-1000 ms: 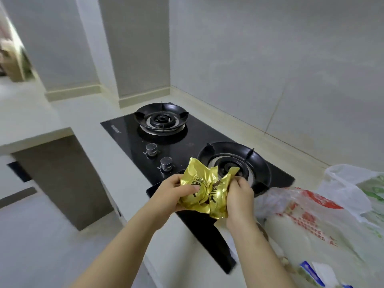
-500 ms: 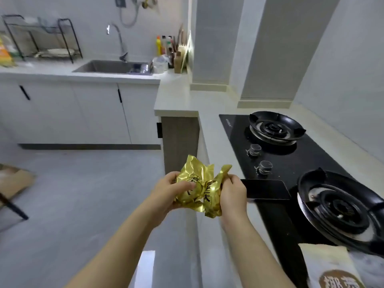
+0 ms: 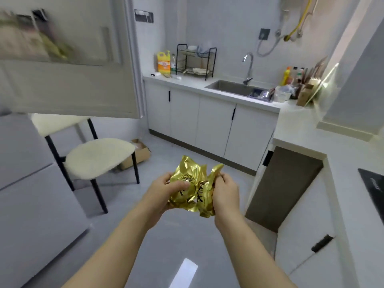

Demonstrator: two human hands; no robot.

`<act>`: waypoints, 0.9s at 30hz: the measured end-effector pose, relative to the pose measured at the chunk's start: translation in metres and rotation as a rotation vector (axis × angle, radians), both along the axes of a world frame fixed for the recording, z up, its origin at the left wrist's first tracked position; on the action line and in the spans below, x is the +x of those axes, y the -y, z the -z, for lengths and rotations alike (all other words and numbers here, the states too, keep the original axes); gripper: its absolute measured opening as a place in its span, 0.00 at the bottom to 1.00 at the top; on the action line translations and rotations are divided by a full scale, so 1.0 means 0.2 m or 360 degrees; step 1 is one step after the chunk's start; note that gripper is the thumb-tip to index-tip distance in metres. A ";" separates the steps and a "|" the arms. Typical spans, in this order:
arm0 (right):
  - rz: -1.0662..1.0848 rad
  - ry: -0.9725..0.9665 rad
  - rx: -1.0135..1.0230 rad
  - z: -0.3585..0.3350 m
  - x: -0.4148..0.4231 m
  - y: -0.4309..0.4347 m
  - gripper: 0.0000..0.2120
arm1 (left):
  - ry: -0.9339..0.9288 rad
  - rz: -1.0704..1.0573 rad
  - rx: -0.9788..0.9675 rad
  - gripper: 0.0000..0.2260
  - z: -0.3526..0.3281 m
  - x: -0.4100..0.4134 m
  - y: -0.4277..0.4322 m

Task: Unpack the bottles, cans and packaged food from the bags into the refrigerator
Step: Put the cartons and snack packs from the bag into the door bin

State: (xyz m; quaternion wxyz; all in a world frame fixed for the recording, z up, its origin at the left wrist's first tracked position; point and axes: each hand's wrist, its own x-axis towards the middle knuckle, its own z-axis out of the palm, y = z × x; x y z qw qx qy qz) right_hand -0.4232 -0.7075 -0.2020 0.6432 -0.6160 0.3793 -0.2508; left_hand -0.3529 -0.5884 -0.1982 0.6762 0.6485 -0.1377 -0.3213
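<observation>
A crinkled gold foil food packet with dark print is held in front of me over the grey floor. My left hand grips its left side, thumb lying across the printed face. My right hand pinches its right edge. A grey refrigerator fills the lower left, and its open door stands at the upper left with blurred items on the door shelf. The bags are out of view.
A cream-cushioned chair with black legs stands beside the refrigerator, a cardboard box behind it. White cabinets, a sink, faucet and dish rack run along the far wall. The counter and the hob's corner are at right.
My view has swung left from the hob and bags toward the sink wall and the refrigerator. Both hands keep hold of the gold packet in front of me.
</observation>
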 end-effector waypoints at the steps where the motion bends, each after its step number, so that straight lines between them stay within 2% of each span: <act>1: -0.0051 0.0028 -0.0017 -0.02 0.08 -0.07 0.15 | 0.0023 -0.0047 -0.0008 0.11 -0.03 0.06 -0.08; 13: -0.0519 0.0363 -0.0263 -0.35 0.89 -0.68 0.14 | 0.0349 -0.0617 -0.0144 0.08 -0.37 0.63 -0.74; 19: -0.0639 0.0547 -0.0338 -0.54 1.15 -0.85 0.14 | 0.0493 -0.0823 -0.0220 0.10 -0.53 0.82 -0.91; 27: -0.0844 0.0846 -0.0341 -0.78 1.49 -0.98 0.12 | 0.0721 -0.1073 -0.0280 0.07 -0.76 1.09 -1.00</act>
